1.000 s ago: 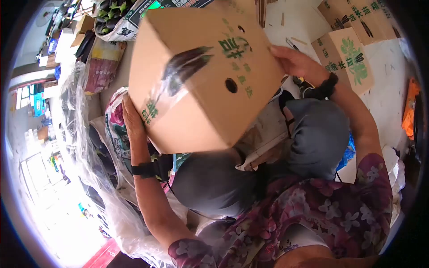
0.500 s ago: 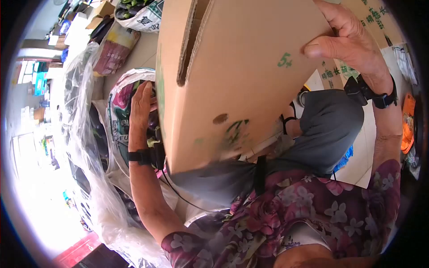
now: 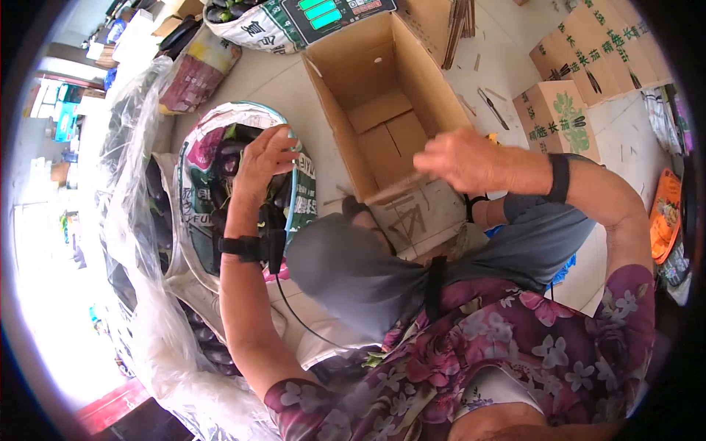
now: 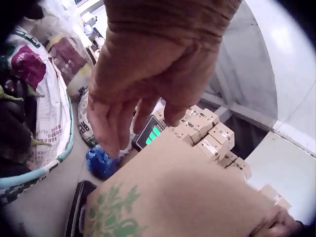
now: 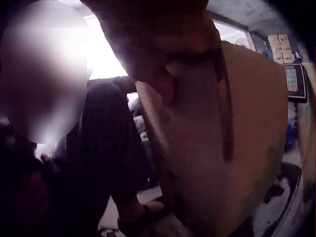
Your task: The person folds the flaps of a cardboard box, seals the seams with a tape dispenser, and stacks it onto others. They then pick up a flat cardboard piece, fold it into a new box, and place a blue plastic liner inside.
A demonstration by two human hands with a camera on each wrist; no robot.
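Note:
An open cardboard box (image 3: pixel 342 121) stands mouth up in front of me, its inside bare and its folded bottom showing. My right hand (image 3: pixel 471 162) is at the near right corner of its rim with fingers curled; in the right wrist view the thumb (image 5: pixel 168 91) lies against the box side (image 5: pixel 256 113). To the left, my left hand (image 3: pixel 261 165) hovers over a woven bag (image 3: pixel 202 140) of dark eggplants (image 3: pixel 229 158), with relaxed fingers and nothing held. Green print (image 4: pixel 116 212) marks the box's outer side in the left wrist view.
A digital scale display (image 3: pixel 342 15) with green screens sits behind the box. Printed cartons (image 3: pixel 559 121) stand at the right. A knife-like tool (image 3: pixel 493 109) and cardboard scraps (image 3: pixel 408 220) lie on the floor. Clear plastic sheeting (image 3: pixel 140 242) runs along the left.
The tilted box has come down and away from my lap to stand mouth up. My left hand has left its side and moved over the eggplant bag; my right hand has come nearer its rim corner.

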